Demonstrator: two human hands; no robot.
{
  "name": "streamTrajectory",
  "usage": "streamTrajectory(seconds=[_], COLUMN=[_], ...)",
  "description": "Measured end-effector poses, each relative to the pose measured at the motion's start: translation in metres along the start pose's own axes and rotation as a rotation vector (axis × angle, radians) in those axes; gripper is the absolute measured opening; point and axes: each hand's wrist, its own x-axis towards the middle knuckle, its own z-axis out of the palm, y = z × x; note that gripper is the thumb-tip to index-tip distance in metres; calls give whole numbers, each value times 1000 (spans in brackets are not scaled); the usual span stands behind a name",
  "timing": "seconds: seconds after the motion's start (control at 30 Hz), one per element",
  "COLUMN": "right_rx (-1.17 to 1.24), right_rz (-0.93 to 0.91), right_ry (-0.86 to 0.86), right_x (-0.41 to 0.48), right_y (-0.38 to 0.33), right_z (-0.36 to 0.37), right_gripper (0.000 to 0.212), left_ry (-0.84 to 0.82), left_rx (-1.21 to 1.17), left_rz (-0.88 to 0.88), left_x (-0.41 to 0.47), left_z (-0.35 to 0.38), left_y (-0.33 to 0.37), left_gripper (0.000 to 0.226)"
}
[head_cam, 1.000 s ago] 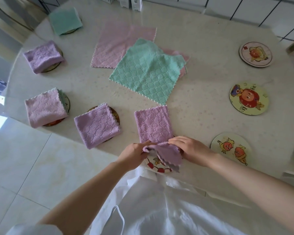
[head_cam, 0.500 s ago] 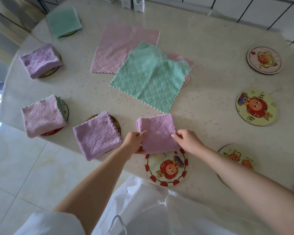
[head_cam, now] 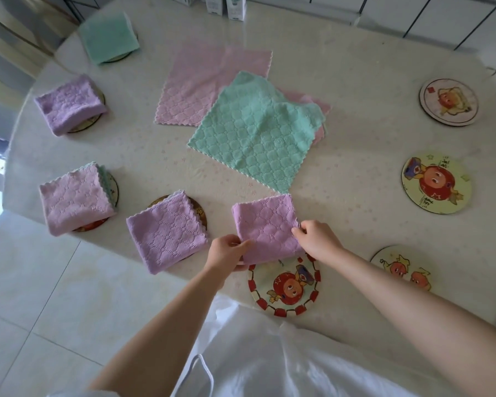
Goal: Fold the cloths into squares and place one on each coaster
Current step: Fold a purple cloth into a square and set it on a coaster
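Observation:
A purple cloth (head_cam: 267, 226), folded into a square, lies at the table's near edge. My left hand (head_cam: 226, 253) pinches its near left corner and my right hand (head_cam: 315, 239) pinches its right edge. Just below it sits a bare coaster (head_cam: 284, 287) with a red checked rim; the cloth overlaps its far rim. Folded cloths cover several coasters on the left: a purple cloth (head_cam: 166, 232), a pink cloth (head_cam: 75, 202), another purple cloth (head_cam: 69, 103) and a green cloth (head_cam: 108, 35). Unfolded in the middle lie a green cloth (head_cam: 258, 130) and a pink cloth (head_cam: 209, 84).
Bare cartoon coasters lie on the right: a near coaster (head_cam: 400, 267), a middle coaster (head_cam: 435, 183) and a far coaster (head_cam: 448, 101). Small cartons (head_cam: 235, 7) stand at the round table's far edge. A tiled floor (head_cam: 40, 296) lies beyond the table's left edge.
The cloth's near half was folded up over its far half, making a square. Both hands moved from the fold to its near corners, uncovering the red-rimmed coaster.

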Motion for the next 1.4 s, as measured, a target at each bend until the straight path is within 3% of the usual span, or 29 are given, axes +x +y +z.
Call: streamTrajectory(seconds=[0.13,0.27,0.4,0.53,0.73,1.0,1.13,1.23,1.3,1.4], right_rx=[-4,12,2,69,195,312,443,592,804,1028], right_rz=[19,44,52,59,149,316,427,474,454,319], right_ry=[31,76,159,237,112,-33,-132,-263,-331,-288], right_x=[-4,-7,-11,-15,-14,-2,-4,-14,-25,-42], right_y=[0,-1,-1,-1,-6,-9,-7,-3,0,7], right_z=[4,8,15,16,13,-7,-21,-30,-32,-30], right_gripper=[40,37,29,20,41,46,48,44,39,25], left_ry=[112,268,328,337,267,-2,-139,-228,-292,-301], left_rx=[-34,179,404,413,161,-251,-421,-527,-558,-522], left_rz=[2,113,251,222,-7,-188,-173,-135,-111,-94], left_x=[-4,-4,-4,-5,5,6,2,-1,-6,-14], left_z=[-2,3,11,14,13,11,8,5,5,4], left_y=[-11,-12,-7,-5,7,23,33,37,36,26], left_gripper=[20,17,19,24,41,24,13,22,29,31])
